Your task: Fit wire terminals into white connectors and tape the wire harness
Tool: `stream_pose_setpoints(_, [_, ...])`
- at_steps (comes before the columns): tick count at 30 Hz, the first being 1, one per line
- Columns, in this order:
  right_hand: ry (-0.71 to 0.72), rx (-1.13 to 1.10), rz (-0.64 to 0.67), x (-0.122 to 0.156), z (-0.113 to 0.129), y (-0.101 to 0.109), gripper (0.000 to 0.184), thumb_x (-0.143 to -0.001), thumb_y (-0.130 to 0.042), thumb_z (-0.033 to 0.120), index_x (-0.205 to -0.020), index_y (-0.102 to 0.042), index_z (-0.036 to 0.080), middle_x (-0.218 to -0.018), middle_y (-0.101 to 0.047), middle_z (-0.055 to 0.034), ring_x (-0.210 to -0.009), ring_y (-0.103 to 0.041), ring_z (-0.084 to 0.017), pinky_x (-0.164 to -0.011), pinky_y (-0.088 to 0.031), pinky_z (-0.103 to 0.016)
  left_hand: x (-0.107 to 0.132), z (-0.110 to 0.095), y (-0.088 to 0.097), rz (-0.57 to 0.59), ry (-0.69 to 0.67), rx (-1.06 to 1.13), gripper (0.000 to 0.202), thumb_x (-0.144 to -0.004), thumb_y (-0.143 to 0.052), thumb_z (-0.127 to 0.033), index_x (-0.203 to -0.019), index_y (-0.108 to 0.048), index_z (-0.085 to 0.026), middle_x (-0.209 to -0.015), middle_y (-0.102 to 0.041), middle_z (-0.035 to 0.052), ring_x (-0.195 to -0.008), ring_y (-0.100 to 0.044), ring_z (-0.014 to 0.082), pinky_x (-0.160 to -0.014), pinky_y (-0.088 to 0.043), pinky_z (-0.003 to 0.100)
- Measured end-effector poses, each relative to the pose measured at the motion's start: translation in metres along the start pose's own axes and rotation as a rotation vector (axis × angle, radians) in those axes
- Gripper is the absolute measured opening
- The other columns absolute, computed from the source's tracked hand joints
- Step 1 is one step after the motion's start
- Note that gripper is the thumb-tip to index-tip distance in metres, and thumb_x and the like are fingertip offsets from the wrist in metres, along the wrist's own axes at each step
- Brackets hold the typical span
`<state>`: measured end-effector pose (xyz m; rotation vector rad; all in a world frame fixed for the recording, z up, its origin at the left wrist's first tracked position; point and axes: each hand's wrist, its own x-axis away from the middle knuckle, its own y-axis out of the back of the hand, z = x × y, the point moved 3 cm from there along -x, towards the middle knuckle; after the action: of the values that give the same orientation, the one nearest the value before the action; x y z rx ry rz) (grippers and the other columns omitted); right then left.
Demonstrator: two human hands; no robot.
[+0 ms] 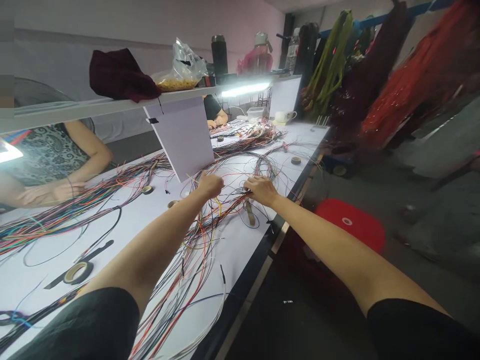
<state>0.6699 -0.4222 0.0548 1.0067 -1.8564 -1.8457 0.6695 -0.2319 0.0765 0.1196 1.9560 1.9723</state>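
Observation:
Both my arms reach far out over a white worktable (123,220) strewn with thin coloured wires. My left hand (210,184) is closed, its fingers curled on a bundle of coloured wires (198,235) that runs back towards me. My right hand (262,190) is also closed, pinching the wires just right of the left hand, where they loop and cross. A small tape-wrapped piece (249,212) lies on the table just below my right hand.
A tape roll (78,272) lies near left, two more (147,189) further out and another (296,160) far right. A tilted white board (183,137) stands behind the wires. A person's hands (52,192) rest at left. A red stool (350,225) stands beside the table edge.

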Motion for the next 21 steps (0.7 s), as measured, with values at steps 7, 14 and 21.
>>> stream_pose_setpoints(7, [0.013,0.026,0.03,-0.001,0.002,-0.015,0.015,-0.087,-0.054,0.017,-0.091,-0.067,0.017,-0.101,-0.066,-0.0099,-0.095,-0.059,-0.023,-0.083,-0.031,-0.037,0.011,0.033,0.041,-0.106,-0.024,0.145,0.028,-0.088,-0.052,-0.037,-0.085,-0.075,-0.022,-0.079,-0.072,0.0049,-0.078,-0.062,0.0168,-0.086,-0.041,0.031])
stream_pose_setpoints(14, [0.033,-0.045,-0.013,-0.003,0.009,-0.007,0.028,-0.08,-0.06,0.022,-0.107,-0.065,0.026,-0.122,-0.059,-0.0063,-0.11,-0.051,-0.024,-0.088,-0.029,-0.037,0.024,0.024,0.041,-0.132,0.053,0.183,0.028,-0.089,-0.052,-0.036,-0.091,-0.074,-0.02,-0.084,-0.074,0.0065,-0.074,-0.063,0.0165,-0.07,-0.042,0.028])
stream_pose_setpoints(21, [0.093,-0.087,-0.003,0.017,0.026,-0.006,0.035,-0.085,-0.048,0.015,-0.115,-0.061,0.025,-0.113,-0.066,-0.0057,-0.108,-0.05,-0.022,-0.093,-0.023,-0.038,0.02,-0.027,0.023,-0.112,0.095,0.115,0.03,-0.087,-0.048,-0.028,-0.076,-0.073,-0.015,-0.082,-0.072,0.0142,-0.084,-0.065,0.0252,-0.086,-0.04,0.04])
